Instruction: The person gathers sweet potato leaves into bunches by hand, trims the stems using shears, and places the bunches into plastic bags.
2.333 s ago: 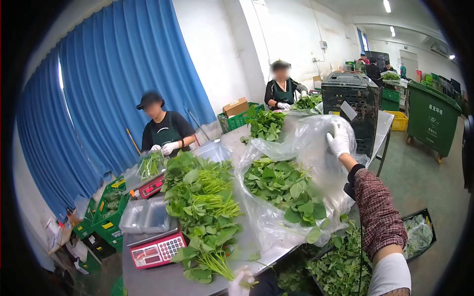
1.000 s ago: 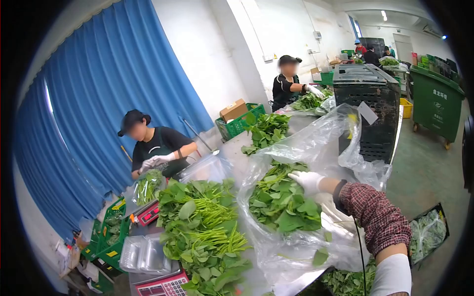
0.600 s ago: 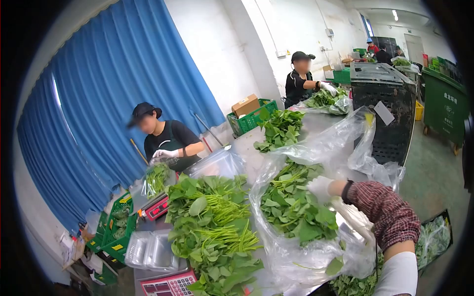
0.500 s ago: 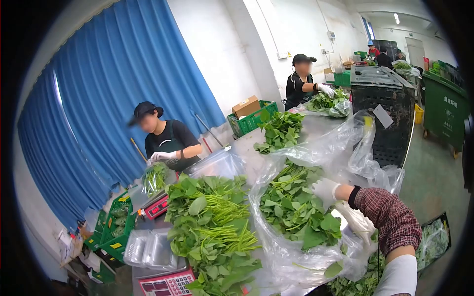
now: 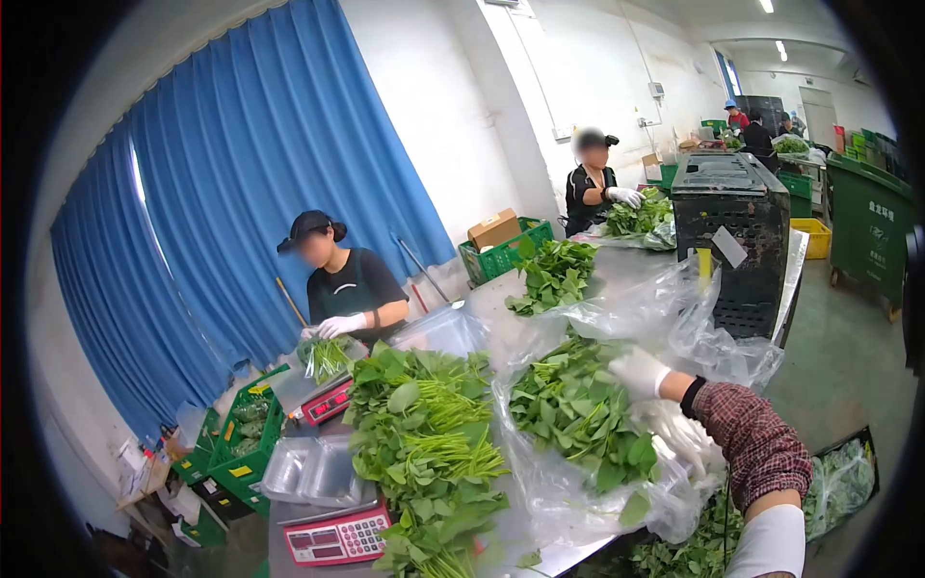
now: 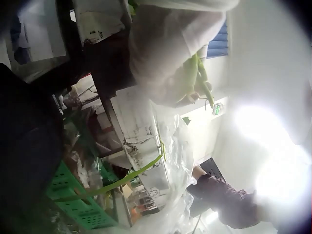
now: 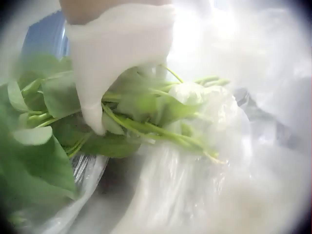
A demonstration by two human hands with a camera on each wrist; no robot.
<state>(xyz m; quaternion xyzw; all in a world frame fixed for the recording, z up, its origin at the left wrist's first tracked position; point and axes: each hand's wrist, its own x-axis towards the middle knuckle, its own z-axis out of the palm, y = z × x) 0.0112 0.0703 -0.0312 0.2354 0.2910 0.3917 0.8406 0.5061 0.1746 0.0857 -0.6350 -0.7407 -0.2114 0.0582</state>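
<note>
In the head view, the white-gloved right hand (image 5: 641,374) is at the right side of a pile of leafy greens (image 5: 568,409) in a clear plastic bag (image 5: 525,482). The right wrist view has this hand (image 7: 119,53) with its thumb down over leafy stems (image 7: 146,124); the other fingertips are mostly hidden. The left hand (image 6: 175,44), outside the head view, grips a few green stems (image 6: 202,73) in the left wrist view. A long thin stalk (image 6: 117,183) hangs below it. Left of the bag lies a second heap of greens (image 5: 424,443).
A red-and-white scale (image 5: 337,538) and clear trays (image 5: 313,469) stand at the table's left. Farther back are another bunch of greens (image 5: 554,275) and a black crate (image 5: 727,226). Two people in dark aprons work across the table. A crate of bagged greens (image 5: 840,486) is at lower right.
The right hand has come down from the bag's raised far side onto the greens inside, and that plastic has sunk. The left hand, earlier holding stems at the bottom edge, has left the head view.
</note>
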